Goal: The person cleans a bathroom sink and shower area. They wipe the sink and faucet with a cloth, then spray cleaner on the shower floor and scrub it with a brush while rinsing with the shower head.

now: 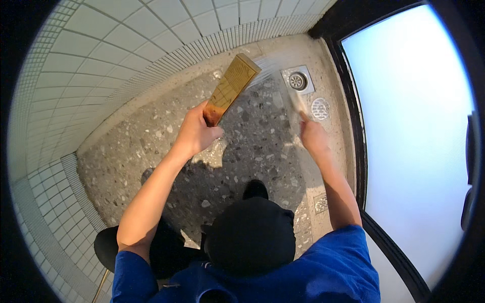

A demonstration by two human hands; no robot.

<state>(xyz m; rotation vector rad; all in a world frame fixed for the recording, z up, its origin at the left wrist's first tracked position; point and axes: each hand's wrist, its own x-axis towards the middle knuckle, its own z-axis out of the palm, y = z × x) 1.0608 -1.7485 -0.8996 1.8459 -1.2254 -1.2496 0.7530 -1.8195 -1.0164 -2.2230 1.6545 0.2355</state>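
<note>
My left hand (194, 130) grips the lower end of a gold, mirror-like rectangular shower head (233, 83), which tilts up and to the right. Fine streams of water (265, 69) come off its right side toward the square metal floor drain (298, 80). My right hand (316, 136) is beside the drains with its fingers curled. A pale, blurred shape (298, 101) runs from its fingertips toward the square drain; I cannot tell what it is. A round slotted drain cover (320, 108) lies just to the right of these fingers.
Grey speckled stone (151, 129) covers the floor, with a paler border. Tiled walls (126, 35) rise at the left and far side. A black-framed frosted panel (409, 126) stands at the right. Another metal grate (321, 203) lies near my right forearm.
</note>
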